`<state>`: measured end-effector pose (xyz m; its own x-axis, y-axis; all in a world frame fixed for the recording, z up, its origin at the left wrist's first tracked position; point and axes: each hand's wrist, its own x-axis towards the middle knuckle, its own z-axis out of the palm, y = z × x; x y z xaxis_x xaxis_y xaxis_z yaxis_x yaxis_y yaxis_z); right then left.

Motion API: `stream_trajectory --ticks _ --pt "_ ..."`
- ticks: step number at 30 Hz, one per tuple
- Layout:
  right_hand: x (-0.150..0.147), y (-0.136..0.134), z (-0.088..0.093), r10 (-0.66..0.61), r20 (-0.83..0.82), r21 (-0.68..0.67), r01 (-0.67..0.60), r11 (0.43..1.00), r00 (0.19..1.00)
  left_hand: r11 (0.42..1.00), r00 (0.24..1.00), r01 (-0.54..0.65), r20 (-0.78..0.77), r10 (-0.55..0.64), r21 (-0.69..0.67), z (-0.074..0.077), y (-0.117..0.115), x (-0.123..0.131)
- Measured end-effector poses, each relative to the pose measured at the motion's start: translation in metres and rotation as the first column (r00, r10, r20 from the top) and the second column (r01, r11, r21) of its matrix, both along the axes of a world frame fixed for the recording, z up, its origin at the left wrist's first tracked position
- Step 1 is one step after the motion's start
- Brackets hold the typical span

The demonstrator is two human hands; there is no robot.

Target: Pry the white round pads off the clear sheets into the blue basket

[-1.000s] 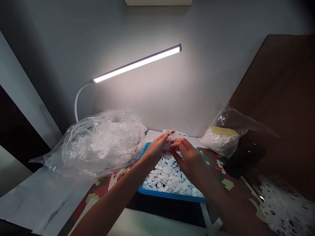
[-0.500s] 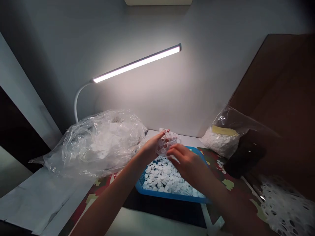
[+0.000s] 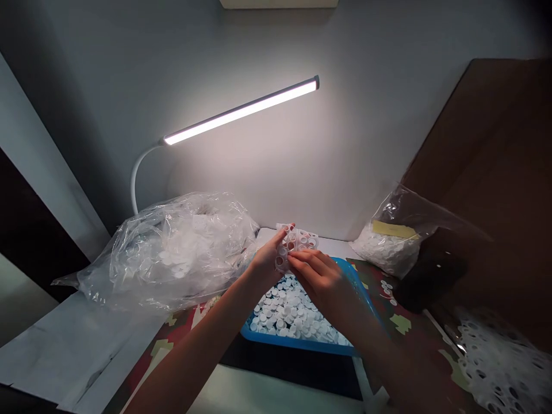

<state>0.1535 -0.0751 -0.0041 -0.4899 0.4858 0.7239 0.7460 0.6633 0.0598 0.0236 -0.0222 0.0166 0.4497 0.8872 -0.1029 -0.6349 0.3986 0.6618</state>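
A clear plastic bag (image 3: 168,253) lies left of a blue plastic basket (image 3: 293,343) of loose white discs (image 3: 288,305), above which a left hand (image 3: 269,259) clamps a perforated white sheet (image 3: 299,239) and a right hand (image 3: 319,282) pinches it, fingers together, a smaller bag (image 3: 388,247) right of the basket.

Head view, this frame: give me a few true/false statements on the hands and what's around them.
1. The left hand holds a white perforated strip, and the right hand touches it. True.
2. The blue plastic basket below the hands is empty. False: it is full of small white discs.
3. The white bar lamp is switched off. False: it is lit.
4. A large clear plastic bag of white discs lies left of the basket. True.
5. A white perforated sheet lies inside the basket. False: the white perforated sheet lies at lower right, outside the basket.
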Motion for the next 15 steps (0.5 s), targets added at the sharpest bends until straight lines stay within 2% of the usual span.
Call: stream_trajectory --ticks 5,10,12,15 --pt "-0.0033 -0.0005 -0.0049 0.002 0.008 0.048 -0.002 0.999 1.000 1.000 1.000 -0.005 0.026 0.005 0.017 0.0009 -0.0039 0.0016" --pt "-0.0046 -0.0009 -0.0047 -0.008 -0.020 0.032 0.008 0.999 1.000 1.000 1.000 -0.004 0.017 0.004 -0.009 -0.0022 -0.0040 0.0024" --pt "-0.0046 -0.0022 -0.0039 0.010 0.023 0.048 -0.011 0.999 1.000 0.999 0.999 -0.028 0.025 0.029 -0.045 -0.0027 -0.0026 0.0014" --pt "-0.0070 -0.0086 -0.0028 0.099 0.140 0.076 -0.110 0.991 0.985 0.996 0.999 -0.037 0.019 0.039 -0.075 -0.0047 0.0035 -0.0025"
